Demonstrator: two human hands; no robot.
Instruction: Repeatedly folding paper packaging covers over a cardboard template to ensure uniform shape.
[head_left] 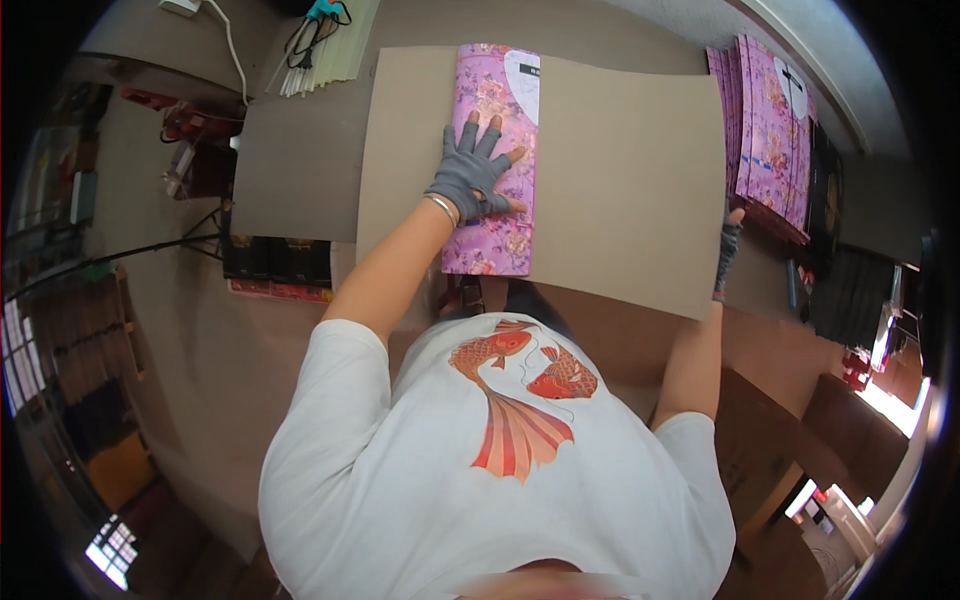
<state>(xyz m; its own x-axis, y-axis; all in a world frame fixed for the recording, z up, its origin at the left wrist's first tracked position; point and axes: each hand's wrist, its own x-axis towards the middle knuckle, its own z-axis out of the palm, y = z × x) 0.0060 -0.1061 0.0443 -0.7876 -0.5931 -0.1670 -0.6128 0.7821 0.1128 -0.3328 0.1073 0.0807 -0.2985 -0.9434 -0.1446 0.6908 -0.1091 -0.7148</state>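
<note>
My left hand (473,177), in a grey fingerless glove with a bracelet at the wrist, lies open with fingers spread on a purple floral panel (490,250). That long, narrow panel has a white curved patch near its far end. It rests across the left part of a large greyish-brown cardboard sheet (630,180). My right hand (730,255), gloved alike, is at the sheet's right edge. Part of it is hidden by the sheet, with a fingertip showing beyond the edge. I cannot tell whether it grips the sheet.
A stack of purple floral pieces (770,140) stands at the right. Pale strips (325,60) lie at the far left, with a blue-handled tool (325,10) and a black cord over them. Black boxes (275,260) are below the table's left side. A white cable (235,50) runs nearby.
</note>
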